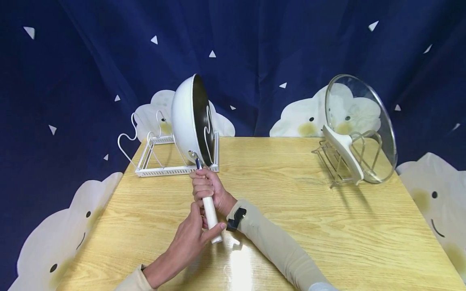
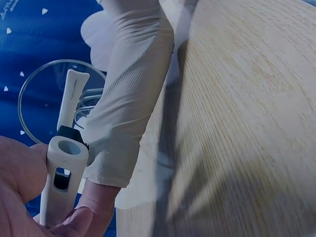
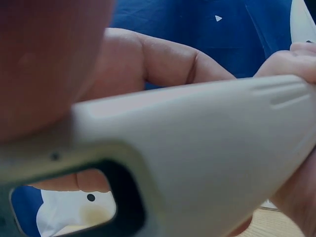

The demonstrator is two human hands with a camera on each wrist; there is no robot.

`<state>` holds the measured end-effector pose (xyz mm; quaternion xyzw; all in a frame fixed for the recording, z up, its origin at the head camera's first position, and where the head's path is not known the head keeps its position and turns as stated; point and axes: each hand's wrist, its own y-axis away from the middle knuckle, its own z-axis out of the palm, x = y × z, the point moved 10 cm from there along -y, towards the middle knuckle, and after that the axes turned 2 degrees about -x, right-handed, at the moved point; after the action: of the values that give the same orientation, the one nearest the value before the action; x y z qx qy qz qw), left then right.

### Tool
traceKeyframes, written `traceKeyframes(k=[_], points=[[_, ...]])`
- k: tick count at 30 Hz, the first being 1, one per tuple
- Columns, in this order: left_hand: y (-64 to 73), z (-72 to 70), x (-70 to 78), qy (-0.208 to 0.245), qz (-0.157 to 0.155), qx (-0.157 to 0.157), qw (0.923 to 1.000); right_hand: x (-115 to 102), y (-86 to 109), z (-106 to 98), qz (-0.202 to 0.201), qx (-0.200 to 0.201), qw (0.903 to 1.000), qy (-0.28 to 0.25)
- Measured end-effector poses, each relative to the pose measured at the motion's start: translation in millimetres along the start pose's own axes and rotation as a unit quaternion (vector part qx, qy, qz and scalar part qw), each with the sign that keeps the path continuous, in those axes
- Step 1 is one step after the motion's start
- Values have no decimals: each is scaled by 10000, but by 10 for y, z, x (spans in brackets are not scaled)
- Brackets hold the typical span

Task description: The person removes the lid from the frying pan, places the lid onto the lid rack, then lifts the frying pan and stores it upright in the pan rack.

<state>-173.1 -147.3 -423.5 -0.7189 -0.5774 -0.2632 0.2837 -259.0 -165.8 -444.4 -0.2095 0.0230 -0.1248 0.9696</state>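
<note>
A white wok [image 1: 182,117] with a dark inside stands on edge in the white wire rack [image 1: 174,171]. My right hand [image 1: 210,188] grips its white handle [image 1: 210,214] close to the metal joint. Lower down, my left hand [image 1: 193,232] holds the handle's end, thumb along one side and fingers behind. The handle end [image 2: 64,182], with its hanging slot, lies between thumb and fingers in the left wrist view. Close up in the right wrist view, the handle [image 3: 197,128] covers much of the scene, and a blurred part of a hand blocks the upper left.
A glass lid [image 1: 378,121] with a white handle leans in a metal wire stand [image 1: 338,178] at the table's right. Beneath everything is a wooden table [image 1: 273,182]. Dark blue cloth [image 1: 255,60] with cloud shapes hangs behind its back edge.
</note>
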Motion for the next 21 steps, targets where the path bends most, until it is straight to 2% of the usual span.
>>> traceKeyframes(k=[21], points=[[-6, 38, -74, 112, -160, -120, 9997, 7, 8, -32, 19, 52, 10000, 67]])
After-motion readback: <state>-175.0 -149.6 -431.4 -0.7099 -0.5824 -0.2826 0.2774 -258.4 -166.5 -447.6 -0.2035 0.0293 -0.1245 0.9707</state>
